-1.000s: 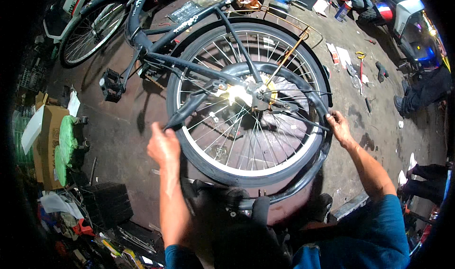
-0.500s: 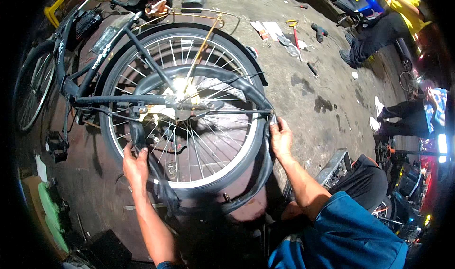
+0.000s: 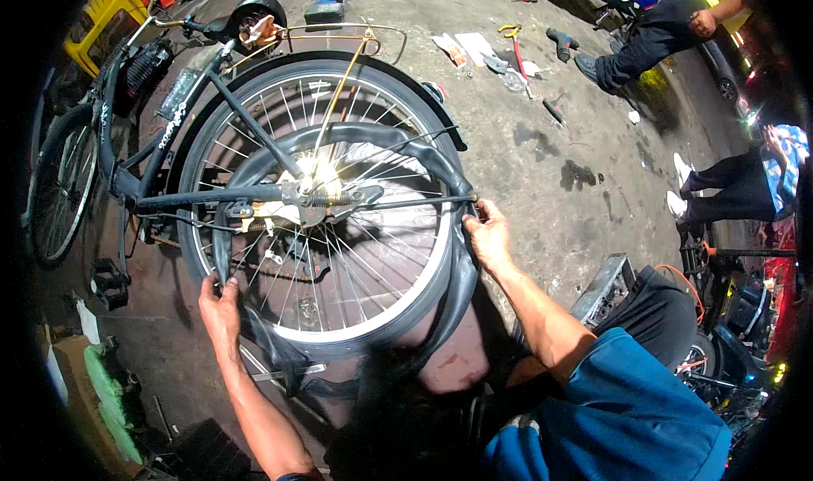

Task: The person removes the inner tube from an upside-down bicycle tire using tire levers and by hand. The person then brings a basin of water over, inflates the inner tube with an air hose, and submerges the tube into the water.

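Observation:
A black bicycle [image 3: 148,176] lies on its side, with its rear wheel [image 3: 385,307] face up below my view. A loose black inner tube [image 3: 356,135] loops over the spokes, around the hub, and hangs past the near edge of the tyre. My left hand [image 3: 221,316] pinches the tube at the wheel's lower left. Opposite it, my right hand [image 3: 485,240] grips the tube at the wheel's right edge, beside the end of a thin frame stay. The rusty rack [image 3: 366,37] sticks out beyond the wheel.
A drill [image 3: 329,5], a cordless driver [image 3: 561,43], pliers [image 3: 517,53] and papers lie on the stained floor [image 3: 559,218]. Two people, one in yellow [image 3: 656,24] and one in patterned blue [image 3: 737,185], are at the right, near a metal box [image 3: 601,286]. Green material [image 3: 110,396] is at the lower left.
My view has swung right since a second ago, so the bicycle sits further left. Since half a second ago both hands have shifted slightly, the left lower and leftward, still holding the tube.

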{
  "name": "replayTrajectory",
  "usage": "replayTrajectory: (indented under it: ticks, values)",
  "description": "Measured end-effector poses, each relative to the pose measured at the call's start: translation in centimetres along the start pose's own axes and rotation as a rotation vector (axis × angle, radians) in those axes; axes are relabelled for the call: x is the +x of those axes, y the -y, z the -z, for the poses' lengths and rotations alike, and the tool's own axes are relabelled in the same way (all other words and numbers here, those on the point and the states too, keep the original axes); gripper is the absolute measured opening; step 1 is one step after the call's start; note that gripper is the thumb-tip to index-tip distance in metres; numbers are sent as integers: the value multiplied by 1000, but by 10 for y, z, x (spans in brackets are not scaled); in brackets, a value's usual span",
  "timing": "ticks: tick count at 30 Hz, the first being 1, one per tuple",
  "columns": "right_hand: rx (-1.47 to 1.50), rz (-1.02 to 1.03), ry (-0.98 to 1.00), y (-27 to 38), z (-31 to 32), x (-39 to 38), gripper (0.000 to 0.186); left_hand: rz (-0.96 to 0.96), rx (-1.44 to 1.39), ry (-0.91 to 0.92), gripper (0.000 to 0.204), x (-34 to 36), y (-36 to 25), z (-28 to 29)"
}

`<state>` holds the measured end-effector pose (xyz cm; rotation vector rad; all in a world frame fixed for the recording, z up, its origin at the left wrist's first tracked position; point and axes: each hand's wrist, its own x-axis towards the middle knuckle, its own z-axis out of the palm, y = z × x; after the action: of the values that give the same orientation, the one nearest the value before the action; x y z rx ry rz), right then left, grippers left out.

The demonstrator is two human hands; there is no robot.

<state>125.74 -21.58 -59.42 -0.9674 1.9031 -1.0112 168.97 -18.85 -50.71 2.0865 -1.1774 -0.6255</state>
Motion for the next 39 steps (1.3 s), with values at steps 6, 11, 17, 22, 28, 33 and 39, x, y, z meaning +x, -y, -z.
replayTrajectory:
  ticks: [6,11,17,22,28,33,39]
  values:
    - [-282,-32,598,46,5,-10,39,-70,74,-329,26,5,15,-14]
    - [-439,429,-60,101,25,16,24,-72,36,-174,32,-14,19,-13]
    - [-648,1016,148,197,-66,76,23,-10,134,-169,26,-17,13,-27]
    - [-861,1429,319,232,-155,79,23,-38,255,-392,23,-17,8,-26]
    - [-1033,1245,645,241,-216,85,19,-69,138,-235,35,-7,10,-28]
    - [-910,1506,395,268,-242,130,15,-132,14,-213,56,-54,16,5]
    - [-740,868,200,308,-275,170,30,-86,101,-139,60,-120,35,-17]
